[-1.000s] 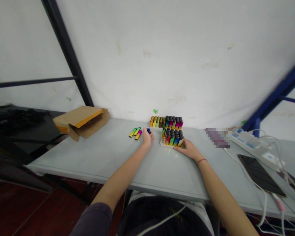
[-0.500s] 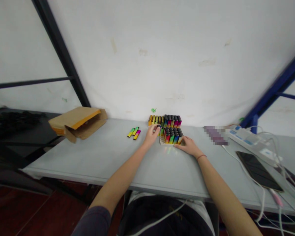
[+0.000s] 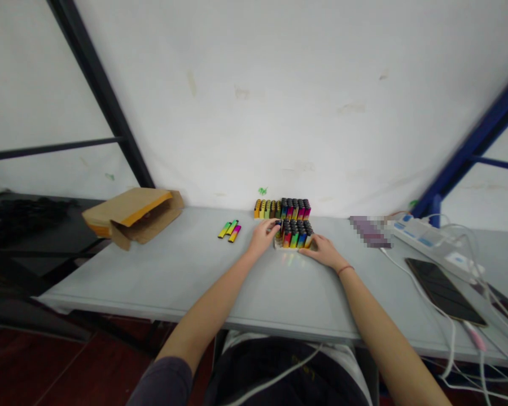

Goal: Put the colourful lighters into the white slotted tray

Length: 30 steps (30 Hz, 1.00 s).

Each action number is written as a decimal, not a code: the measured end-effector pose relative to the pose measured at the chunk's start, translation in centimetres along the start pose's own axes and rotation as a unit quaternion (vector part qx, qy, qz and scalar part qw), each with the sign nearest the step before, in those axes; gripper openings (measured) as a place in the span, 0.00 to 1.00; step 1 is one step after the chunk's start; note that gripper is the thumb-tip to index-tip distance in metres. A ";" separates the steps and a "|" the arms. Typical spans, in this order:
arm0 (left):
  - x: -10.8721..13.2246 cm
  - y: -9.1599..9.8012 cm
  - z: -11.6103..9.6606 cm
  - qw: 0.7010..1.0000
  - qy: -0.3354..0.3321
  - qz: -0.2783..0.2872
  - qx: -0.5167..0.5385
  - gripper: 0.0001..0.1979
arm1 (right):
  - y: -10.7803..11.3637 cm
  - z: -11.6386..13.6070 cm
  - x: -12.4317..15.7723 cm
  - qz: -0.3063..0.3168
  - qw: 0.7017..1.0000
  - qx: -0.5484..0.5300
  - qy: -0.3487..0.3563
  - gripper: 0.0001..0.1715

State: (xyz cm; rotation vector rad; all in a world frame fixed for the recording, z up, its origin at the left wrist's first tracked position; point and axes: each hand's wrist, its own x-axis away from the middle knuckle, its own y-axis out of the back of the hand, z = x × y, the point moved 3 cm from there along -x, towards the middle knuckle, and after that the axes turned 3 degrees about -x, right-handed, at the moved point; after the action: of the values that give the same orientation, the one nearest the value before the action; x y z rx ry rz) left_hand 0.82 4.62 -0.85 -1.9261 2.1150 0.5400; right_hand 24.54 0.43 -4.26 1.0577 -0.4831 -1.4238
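Observation:
At the left edge of a pale tray [image 3: 278, 245], my left hand [image 3: 262, 237] pinches a dark-topped lighter [image 3: 279, 224]. Its fingers cover much of that lighter. Upright lighters [image 3: 294, 239] with black tops and multicoloured bodies stand in rows in the tray. My right hand [image 3: 325, 252] has its thumb and fingers around the tray's front right corner. Behind the tray, near the wall, stand a block of black-topped lighters [image 3: 296, 210] and a block of yellow-toned lighters [image 3: 266, 209]. Three loose lighters [image 3: 230, 230] lie left of my left hand.
An opened cardboard box [image 3: 131, 217] sits at the left of the grey table [image 3: 186, 282]. To the right are a pixelated purple item [image 3: 369, 231], a white power strip [image 3: 436, 248], a dark phone [image 3: 444, 290] and white cables. A wall rises behind the table.
My left hand has moved slightly right with the lighter, bringing it to the left column of the tray. The right hand stays at the tray's corner. The view has shifted slightly.

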 end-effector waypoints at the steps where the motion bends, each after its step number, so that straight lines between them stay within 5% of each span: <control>1: 0.0 0.0 0.1 1.000 -0.012 0.000 -0.009 0.07 | 0.0 0.0 0.0 0.001 1.000 0.001 -0.002 0.23; 8: -0.1 -0.5 1.1 0.998 -0.017 0.029 -0.051 0.12 | 0.0 -0.1 0.0 0.007 1.000 0.008 -0.004 0.21; 12: 0.0 -0.1 -0.3 0.991 -0.043 0.030 -0.124 0.09 | 0.0 -0.1 0.1 -0.002 1.000 0.008 0.000 0.21; 17: -0.6 4.5 -1.1 0.911 0.036 -0.097 -0.399 0.07 | 0.0 -0.1 0.1 0.006 1.000 0.007 0.001 0.21; 20: -1.2 8.2 0.1 0.871 0.099 -0.113 -0.468 0.07 | 0.0 0.0 0.0 0.014 1.000 0.011 0.000 0.22; 25: -2.3 11.2 2.7 0.894 0.122 -0.108 -0.416 0.10 | 0.0 0.1 0.1 0.019 1.000 0.015 -0.002 0.22; 30: -2.6 9.8 3.6 0.913 0.135 -0.099 -0.371 0.19 | 0.0 0.1 0.1 0.011 1.000 0.016 -0.002 0.21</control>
State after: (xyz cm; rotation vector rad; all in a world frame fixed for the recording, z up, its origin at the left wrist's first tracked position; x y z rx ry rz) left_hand -8.85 9.16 -1.92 -2.7136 1.9846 1.2328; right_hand 24.51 0.29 -4.21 1.0725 -0.5200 -1.4036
